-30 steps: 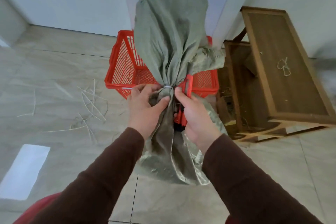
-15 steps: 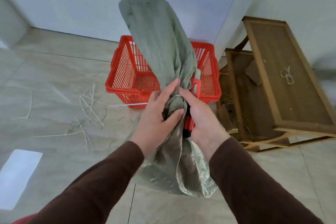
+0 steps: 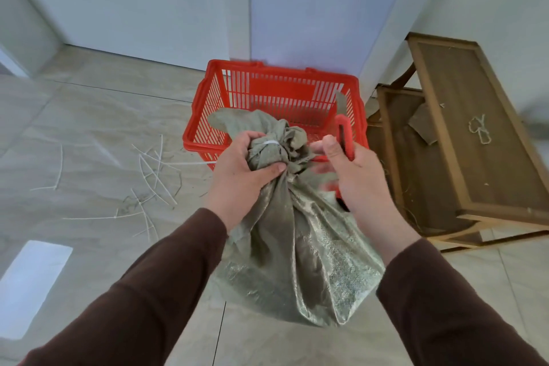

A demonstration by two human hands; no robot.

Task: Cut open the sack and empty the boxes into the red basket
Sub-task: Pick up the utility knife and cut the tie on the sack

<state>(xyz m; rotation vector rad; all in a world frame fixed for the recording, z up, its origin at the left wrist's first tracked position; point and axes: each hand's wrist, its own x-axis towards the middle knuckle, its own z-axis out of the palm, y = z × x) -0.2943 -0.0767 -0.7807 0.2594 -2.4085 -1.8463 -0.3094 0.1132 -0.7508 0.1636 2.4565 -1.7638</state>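
green sack [image 3: 297, 246] neck in left hand [image 3: 237, 175], just before red basket [image 3: 208, 104] rim

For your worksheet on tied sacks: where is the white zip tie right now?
In the head view, centre frame, the white zip tie circles the sack neck, just above the left hand gripping it and in front of the red basket.

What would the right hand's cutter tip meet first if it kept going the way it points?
Probably the red basket: the cutter in the right hand points up-forward at its near-right rim, though depth is unclear.
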